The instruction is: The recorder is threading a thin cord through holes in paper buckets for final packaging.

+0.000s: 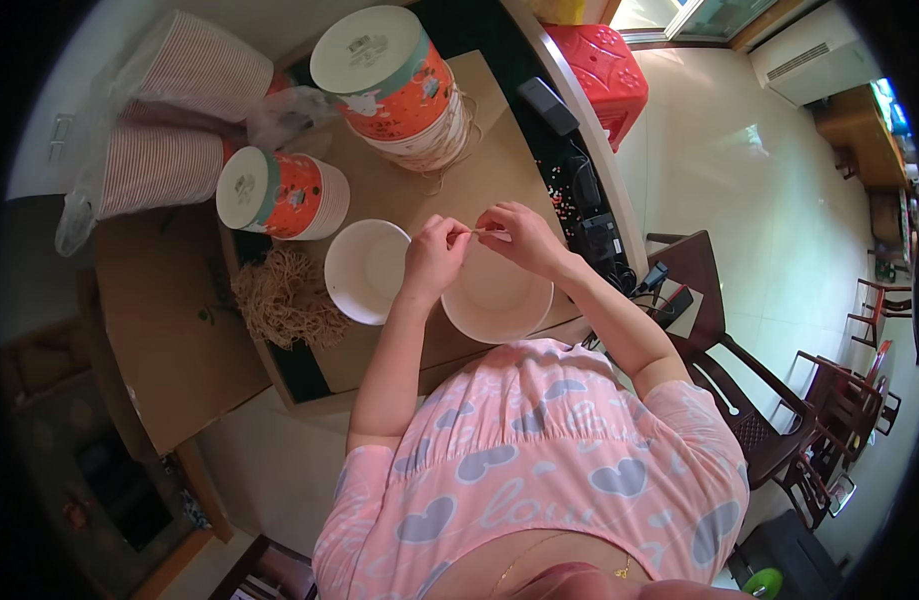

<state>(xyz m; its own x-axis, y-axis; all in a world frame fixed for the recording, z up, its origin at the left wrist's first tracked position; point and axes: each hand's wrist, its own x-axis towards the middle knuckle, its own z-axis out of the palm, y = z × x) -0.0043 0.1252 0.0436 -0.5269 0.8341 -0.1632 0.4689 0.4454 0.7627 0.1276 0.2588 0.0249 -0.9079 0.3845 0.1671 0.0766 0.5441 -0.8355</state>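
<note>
My left hand (437,258) and my right hand (527,240) meet over the far rim of a white paper bucket (499,300) that stands open side up near me. Both are closed in a pinch. Between the fingertips shows a short bit of thin tan cord (475,231); most of it is hidden by the fingers. A second white paper bucket (364,270) stands to the left, partly behind my left wrist. Further left lies a tangled heap of tan cords (287,298).
Upside-down stacks of orange printed buckets, one tall (389,80) with cords hanging at it and one short (284,195), stand on cardboard (514,140). Bagged bucket stacks (169,165) lie far left. A black box (547,105) and chargers (594,235) line the right edge.
</note>
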